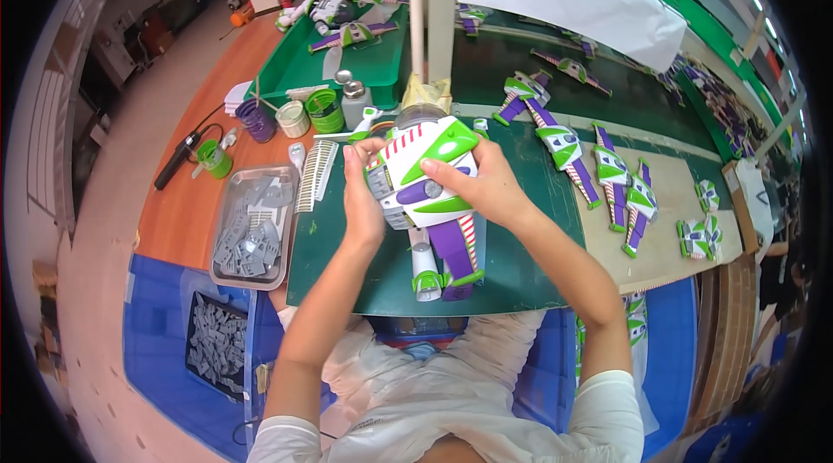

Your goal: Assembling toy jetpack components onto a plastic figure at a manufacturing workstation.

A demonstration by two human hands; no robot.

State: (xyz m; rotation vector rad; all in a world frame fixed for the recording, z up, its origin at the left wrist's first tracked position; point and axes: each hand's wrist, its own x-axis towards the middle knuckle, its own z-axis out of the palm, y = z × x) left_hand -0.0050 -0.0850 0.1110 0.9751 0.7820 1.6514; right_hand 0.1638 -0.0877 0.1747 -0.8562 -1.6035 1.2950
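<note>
Between my two hands, above the green tabletop (pixel 330 276), is a white, green and purple winged toy body (pixel 441 151) with red-striped panels. My left hand (pixel 363 203) is wrapped round its left side, by the grey block-like parts. My right hand (pixel 495 181) grips its right side, the thumb pressed on the white and green shell. Below the held toy, a purple wing with a striped edge (pixel 451 246) hangs down toward the table. A white and green toy limb (pixel 425 276) lies beside that wing. Parts of both hands' fingers are hidden behind the toy.
At left stand a metal tray (pixel 252 282) of grey parts, a label sheet (pixel 317 175), a purple cup (pixel 256 122), a white jar (pixel 292 120) and a green cup (pixel 324 112). A green bin (pixel 282 64) holds toys behind. Several winged toy pieces (pixel 562 146) lie at right.
</note>
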